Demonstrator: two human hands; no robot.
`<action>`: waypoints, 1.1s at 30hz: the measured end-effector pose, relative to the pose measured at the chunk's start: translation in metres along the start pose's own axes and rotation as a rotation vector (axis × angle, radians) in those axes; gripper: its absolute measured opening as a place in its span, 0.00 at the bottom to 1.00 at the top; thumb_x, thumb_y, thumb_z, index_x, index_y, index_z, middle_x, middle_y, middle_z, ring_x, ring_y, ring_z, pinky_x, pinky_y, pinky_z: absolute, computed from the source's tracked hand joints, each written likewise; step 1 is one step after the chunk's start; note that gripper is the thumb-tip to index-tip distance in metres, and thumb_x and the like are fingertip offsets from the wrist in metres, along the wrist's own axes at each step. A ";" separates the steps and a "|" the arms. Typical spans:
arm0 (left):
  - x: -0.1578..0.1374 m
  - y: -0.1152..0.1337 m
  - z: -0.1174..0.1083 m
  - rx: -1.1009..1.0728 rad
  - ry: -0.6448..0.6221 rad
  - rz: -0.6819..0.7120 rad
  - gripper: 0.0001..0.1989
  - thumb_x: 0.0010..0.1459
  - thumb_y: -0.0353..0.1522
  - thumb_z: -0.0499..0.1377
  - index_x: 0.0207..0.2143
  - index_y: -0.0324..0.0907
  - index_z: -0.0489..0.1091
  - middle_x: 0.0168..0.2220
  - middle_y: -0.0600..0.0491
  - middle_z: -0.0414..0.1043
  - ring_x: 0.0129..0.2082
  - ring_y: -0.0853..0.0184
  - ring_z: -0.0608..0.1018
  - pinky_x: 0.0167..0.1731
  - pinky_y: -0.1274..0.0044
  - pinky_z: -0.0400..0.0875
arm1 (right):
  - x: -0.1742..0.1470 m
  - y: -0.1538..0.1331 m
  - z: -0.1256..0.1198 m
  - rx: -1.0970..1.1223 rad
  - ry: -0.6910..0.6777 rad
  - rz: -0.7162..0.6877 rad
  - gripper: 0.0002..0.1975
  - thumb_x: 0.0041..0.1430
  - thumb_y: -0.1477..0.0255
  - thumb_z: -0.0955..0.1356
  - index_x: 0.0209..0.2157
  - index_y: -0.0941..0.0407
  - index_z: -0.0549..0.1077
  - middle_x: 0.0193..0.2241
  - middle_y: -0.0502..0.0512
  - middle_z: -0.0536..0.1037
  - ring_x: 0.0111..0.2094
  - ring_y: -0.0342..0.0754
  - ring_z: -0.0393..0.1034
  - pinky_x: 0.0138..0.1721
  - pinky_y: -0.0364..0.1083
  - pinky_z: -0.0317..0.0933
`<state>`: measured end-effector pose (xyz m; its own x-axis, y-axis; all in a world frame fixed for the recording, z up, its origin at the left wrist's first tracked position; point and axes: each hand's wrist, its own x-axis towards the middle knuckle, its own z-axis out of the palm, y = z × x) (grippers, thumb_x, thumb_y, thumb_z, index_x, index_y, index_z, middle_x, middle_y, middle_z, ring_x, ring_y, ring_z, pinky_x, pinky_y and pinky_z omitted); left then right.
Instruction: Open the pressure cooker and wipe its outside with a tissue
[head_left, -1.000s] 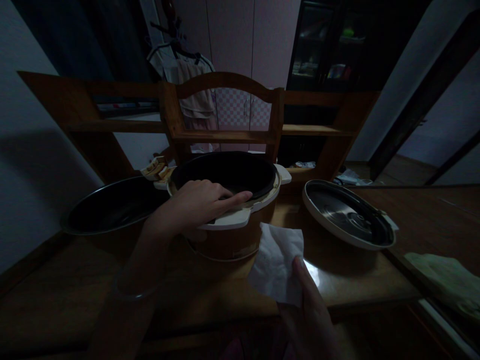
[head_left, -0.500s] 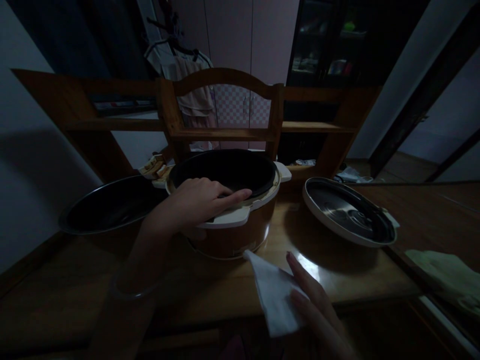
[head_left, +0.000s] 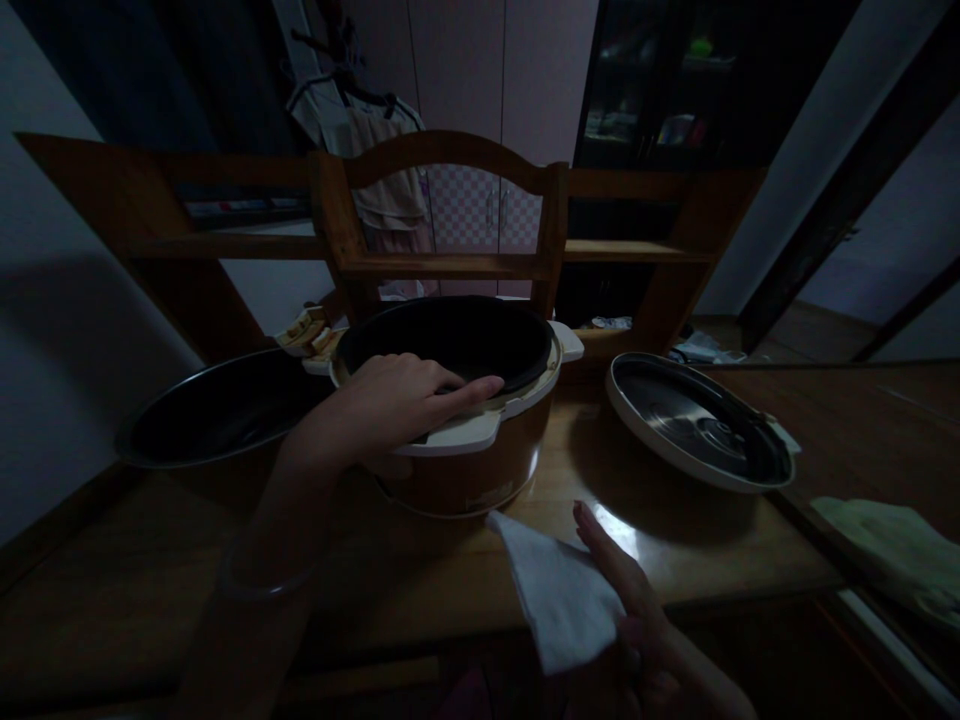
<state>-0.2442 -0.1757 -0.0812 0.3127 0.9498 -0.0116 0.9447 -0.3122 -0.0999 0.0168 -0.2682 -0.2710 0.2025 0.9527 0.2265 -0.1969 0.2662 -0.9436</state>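
Observation:
A brown and white rice cooker (head_left: 450, 480) without its lid stands on the wooden desk, its dark interior facing up. My left hand (head_left: 397, 400) grips its near rim, with the thumb pointing right along the edge; the other fingers are partly hidden. Close to the desk's front edge, my right hand (head_left: 652, 630) pinches a folded white cloth or tissue (head_left: 566, 600); its index finger is stretched out. To the right lies the round lid (head_left: 694, 420), dark inner face upward. A black inner pot (head_left: 217, 410) sits to the left, behind my left forearm.
Behind the cooker rises a wooden shelf frame (head_left: 450, 265). A small bunch of light brown items (head_left: 311, 335) is at the cooker's back left. Pale green cloth (head_left: 885, 545) lies at the far right. The wall (head_left: 67, 350) borders the left side.
My right hand has turned and shifted slightly right and down, still holding the white cloth or tissue. My left hand stays on the cooker's rim.

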 end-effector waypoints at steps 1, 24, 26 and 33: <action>0.000 0.000 0.000 0.003 -0.009 -0.004 0.32 0.67 0.54 0.36 0.59 0.60 0.71 0.47 0.51 0.81 0.42 0.56 0.80 0.37 0.73 0.64 | 0.000 -0.001 0.002 0.001 0.010 0.002 0.23 0.43 0.50 0.77 0.39 0.47 0.80 0.44 0.59 0.82 0.57 0.68 0.70 0.49 0.60 0.71; -0.004 0.007 -0.004 -0.102 0.047 -0.012 0.39 0.63 0.60 0.33 0.53 0.59 0.76 0.43 0.51 0.82 0.43 0.54 0.81 0.37 0.72 0.64 | 0.022 -0.007 0.012 -0.050 0.341 0.247 0.19 0.57 0.62 0.74 0.47 0.56 0.81 0.52 0.58 0.79 0.59 0.59 0.68 0.60 0.54 0.62; -0.004 0.007 -0.004 -0.116 0.058 0.001 0.39 0.63 0.60 0.33 0.53 0.57 0.77 0.44 0.50 0.82 0.43 0.55 0.81 0.38 0.72 0.64 | 0.018 -0.015 0.023 -0.080 0.362 0.143 0.20 0.61 0.62 0.71 0.52 0.55 0.79 0.55 0.56 0.76 0.61 0.58 0.65 0.61 0.53 0.61; -0.004 0.007 -0.003 -0.156 0.073 -0.019 0.42 0.62 0.62 0.33 0.50 0.52 0.79 0.41 0.48 0.82 0.42 0.56 0.81 0.36 0.73 0.64 | -0.002 -0.002 0.104 -0.357 -0.024 -0.396 0.23 0.75 0.68 0.58 0.67 0.48 0.62 0.69 0.54 0.56 0.70 0.54 0.48 0.68 0.60 0.49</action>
<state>-0.2385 -0.1817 -0.0786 0.2956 0.9533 0.0621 0.9526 -0.2991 0.0564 -0.0832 -0.2556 -0.2447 0.1721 0.7938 0.5833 0.2292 0.5436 -0.8074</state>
